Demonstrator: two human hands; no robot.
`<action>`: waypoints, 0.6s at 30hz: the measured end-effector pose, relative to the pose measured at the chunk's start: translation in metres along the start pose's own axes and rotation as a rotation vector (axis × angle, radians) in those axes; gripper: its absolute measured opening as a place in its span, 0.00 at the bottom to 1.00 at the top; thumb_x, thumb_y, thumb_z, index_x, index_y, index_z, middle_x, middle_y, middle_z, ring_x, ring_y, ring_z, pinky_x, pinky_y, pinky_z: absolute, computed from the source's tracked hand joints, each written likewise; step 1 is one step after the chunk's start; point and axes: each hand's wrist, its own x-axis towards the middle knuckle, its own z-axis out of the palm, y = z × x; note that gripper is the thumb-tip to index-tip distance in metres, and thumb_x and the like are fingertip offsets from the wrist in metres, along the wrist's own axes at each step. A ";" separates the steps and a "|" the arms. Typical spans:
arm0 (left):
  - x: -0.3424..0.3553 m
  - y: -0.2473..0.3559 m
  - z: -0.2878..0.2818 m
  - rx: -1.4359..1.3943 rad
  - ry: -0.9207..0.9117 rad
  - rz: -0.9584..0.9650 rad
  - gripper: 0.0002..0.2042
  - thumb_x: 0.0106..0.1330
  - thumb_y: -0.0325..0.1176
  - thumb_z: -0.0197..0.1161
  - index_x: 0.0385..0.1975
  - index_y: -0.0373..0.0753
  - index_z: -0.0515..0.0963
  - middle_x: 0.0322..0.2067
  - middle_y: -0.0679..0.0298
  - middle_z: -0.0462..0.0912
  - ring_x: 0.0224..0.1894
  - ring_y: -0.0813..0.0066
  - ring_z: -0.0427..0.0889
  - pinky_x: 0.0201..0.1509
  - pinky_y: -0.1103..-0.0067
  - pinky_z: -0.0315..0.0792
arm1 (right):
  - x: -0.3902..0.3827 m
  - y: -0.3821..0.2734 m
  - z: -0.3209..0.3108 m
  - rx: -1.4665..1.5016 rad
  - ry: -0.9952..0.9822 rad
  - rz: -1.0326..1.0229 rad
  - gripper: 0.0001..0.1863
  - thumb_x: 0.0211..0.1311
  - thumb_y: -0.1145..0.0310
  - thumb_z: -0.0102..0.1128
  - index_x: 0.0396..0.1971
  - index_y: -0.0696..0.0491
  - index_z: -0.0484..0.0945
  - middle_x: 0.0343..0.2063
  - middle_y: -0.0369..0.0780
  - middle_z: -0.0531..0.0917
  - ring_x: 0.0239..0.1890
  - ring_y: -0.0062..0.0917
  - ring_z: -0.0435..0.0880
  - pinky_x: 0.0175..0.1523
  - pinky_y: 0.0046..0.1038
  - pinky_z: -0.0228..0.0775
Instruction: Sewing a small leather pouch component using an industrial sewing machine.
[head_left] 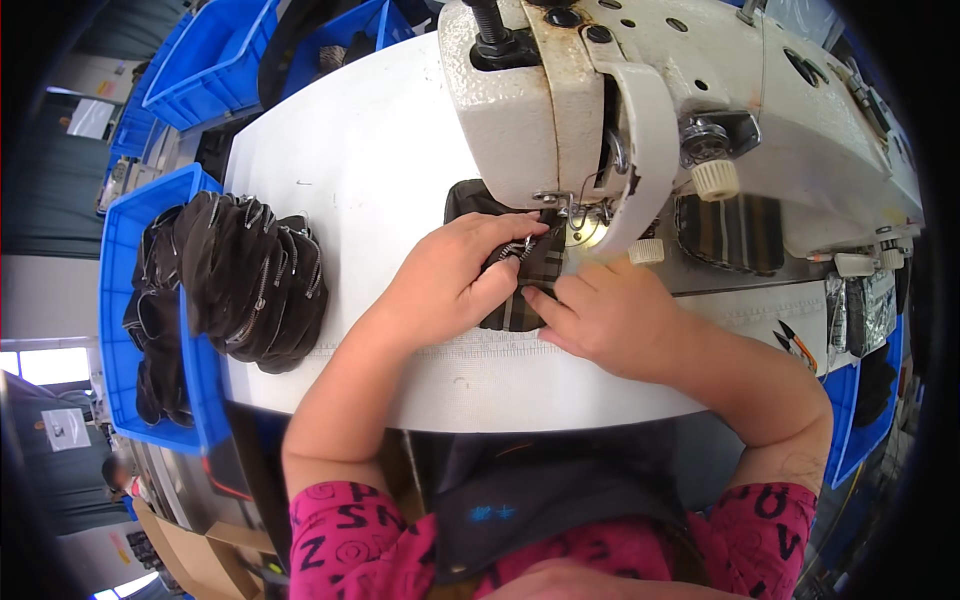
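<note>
A dark fabric piece point(468, 197) with a striped plaid part and a zipper lies under the head of a white sewing machine point(505, 125). My left hand point(450, 275) grips it beside the needle area, thumb and fingers closed around the zipper edge. Just right of that, my right hand point(610, 310) rests at the cloth's near right edge, fingertips bent down on it. What its fingers pinch, if anything, is hidden. A lit spot shows at the presser foot point(580, 222), which partly covers the cloth.
A stack of dark zippered pieces point(250, 280) stands on the left of the white table point(370, 130), against a blue bin point(115, 290) holding more. Right of the needle lies a striped dark piece point(730, 232). Orange-handled snips point(797, 345) lie near the right edge.
</note>
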 end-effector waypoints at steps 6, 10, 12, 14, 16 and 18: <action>0.001 0.005 0.009 0.091 0.042 -0.019 0.21 0.58 0.27 0.59 0.53 0.35 0.83 0.58 0.50 0.84 0.60 0.51 0.81 0.66 0.64 0.74 | 0.007 0.006 0.020 -0.211 0.257 -0.112 0.11 0.45 0.66 0.65 0.30 0.54 0.84 0.28 0.37 0.77 0.35 0.30 0.81 0.35 0.26 0.72; 0.001 0.005 0.016 0.162 0.126 0.074 0.18 0.57 0.28 0.63 0.48 0.37 0.86 0.54 0.57 0.84 0.55 0.56 0.83 0.59 0.67 0.79 | 0.003 0.003 0.019 -0.172 0.182 -0.122 0.07 0.46 0.67 0.64 0.26 0.53 0.82 0.29 0.37 0.78 0.36 0.31 0.81 0.35 0.26 0.72; 0.001 0.012 0.018 0.284 0.147 0.143 0.17 0.55 0.28 0.65 0.46 0.37 0.86 0.51 0.60 0.84 0.52 0.60 0.83 0.56 0.68 0.80 | -0.001 0.003 0.018 -0.103 0.107 -0.131 0.06 0.47 0.67 0.63 0.24 0.53 0.81 0.28 0.38 0.79 0.38 0.32 0.83 0.36 0.27 0.72; 0.003 0.017 0.021 0.404 0.164 0.213 0.16 0.54 0.28 0.67 0.45 0.38 0.87 0.48 0.62 0.84 0.50 0.63 0.82 0.54 0.69 0.80 | -0.005 0.004 0.011 -0.118 0.095 -0.130 0.07 0.47 0.68 0.63 0.25 0.54 0.82 0.29 0.40 0.81 0.38 0.33 0.84 0.37 0.29 0.73; 0.004 0.019 0.023 0.527 0.157 0.317 0.17 0.51 0.28 0.70 0.43 0.37 0.87 0.45 0.65 0.83 0.46 0.67 0.80 0.52 0.72 0.79 | -0.006 0.003 0.006 -0.129 0.087 -0.133 0.08 0.47 0.68 0.63 0.26 0.56 0.83 0.29 0.42 0.83 0.38 0.35 0.85 0.37 0.30 0.74; 0.002 0.020 0.026 0.545 0.130 0.315 0.17 0.50 0.29 0.71 0.43 0.36 0.87 0.45 0.65 0.83 0.46 0.67 0.80 0.53 0.72 0.78 | -0.008 0.000 0.002 -0.216 0.077 -0.133 0.11 0.47 0.68 0.63 0.28 0.59 0.84 0.30 0.48 0.85 0.40 0.38 0.87 0.39 0.32 0.76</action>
